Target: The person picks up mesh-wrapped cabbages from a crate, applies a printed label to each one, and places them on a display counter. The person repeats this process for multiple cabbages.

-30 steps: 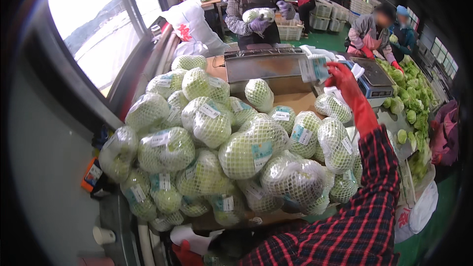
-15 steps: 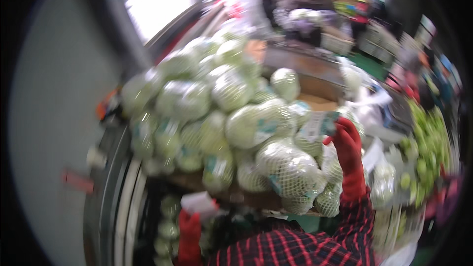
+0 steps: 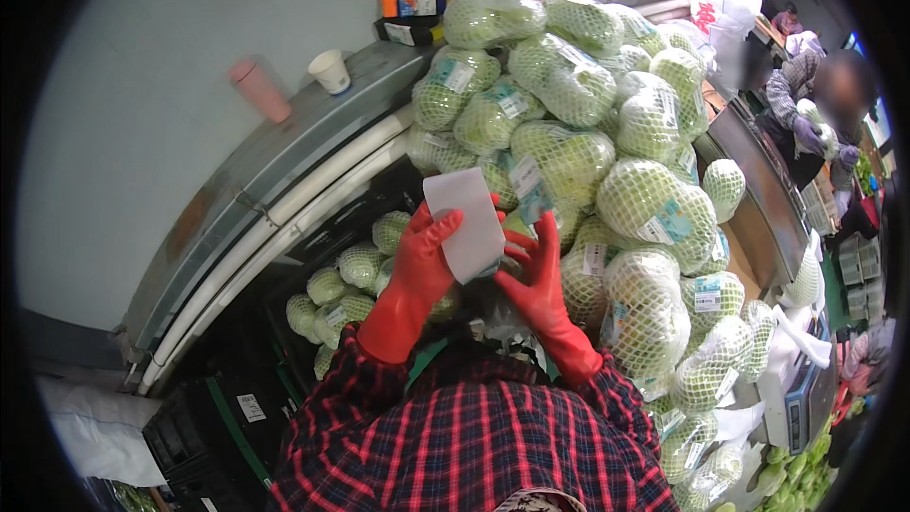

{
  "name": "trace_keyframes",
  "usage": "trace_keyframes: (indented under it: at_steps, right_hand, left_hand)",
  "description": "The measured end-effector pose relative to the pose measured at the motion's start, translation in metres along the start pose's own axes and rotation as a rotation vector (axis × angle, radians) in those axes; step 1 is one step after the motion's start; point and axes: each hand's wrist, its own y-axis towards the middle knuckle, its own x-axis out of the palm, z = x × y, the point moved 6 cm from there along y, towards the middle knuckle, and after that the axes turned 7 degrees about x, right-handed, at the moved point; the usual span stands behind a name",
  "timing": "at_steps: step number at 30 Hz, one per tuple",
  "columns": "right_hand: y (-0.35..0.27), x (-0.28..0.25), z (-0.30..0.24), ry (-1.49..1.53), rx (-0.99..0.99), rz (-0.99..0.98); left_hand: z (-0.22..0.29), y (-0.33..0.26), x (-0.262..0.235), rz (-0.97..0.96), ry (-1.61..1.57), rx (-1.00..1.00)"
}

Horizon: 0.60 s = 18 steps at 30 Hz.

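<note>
Both my hands wear red rubber gloves. My left hand is closed on a white label strip, its blank side up and its lower end bent near the right fingers. Just to the right, my right hand has its fingers partly spread. A small white-and-teal label stands at its index fingertip, in front of the pile. Napa cabbages in foam nets and clear film are heaped ahead and to the right, many bearing similar labels. More netted cabbages lie lower, left of my left hand.
A metal ledge with white pipes curves along the left wall, holding a paper cup and a pink tumbler. Black crates stand lower left. A scale is at right; a co-worker handles a cabbage beyond.
My view has swung left and down. My hands have come together in front of my chest; the right hand has moved in from the right side of the pile, the left has risen with the strip.
</note>
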Motion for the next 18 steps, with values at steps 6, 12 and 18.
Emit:
trace_keyframes:
  at_steps: [6, 12, 18]
  right_hand:
    - [0.043, 0.028, 0.035, -0.088, 0.023, 0.1]
    - [0.064, 0.051, 0.033, -0.377, -0.134, 0.003]
    - [0.091, 0.08, 0.033, -0.719, -0.132, -0.054]
  left_hand:
    - [-0.002, 0.026, -0.148, 0.316, 0.221, -0.091]
    - [0.027, 0.003, -0.148, 0.264, 1.043, 0.496]
    - [-0.02, 0.042, -0.173, 0.098, 0.877, 0.304]
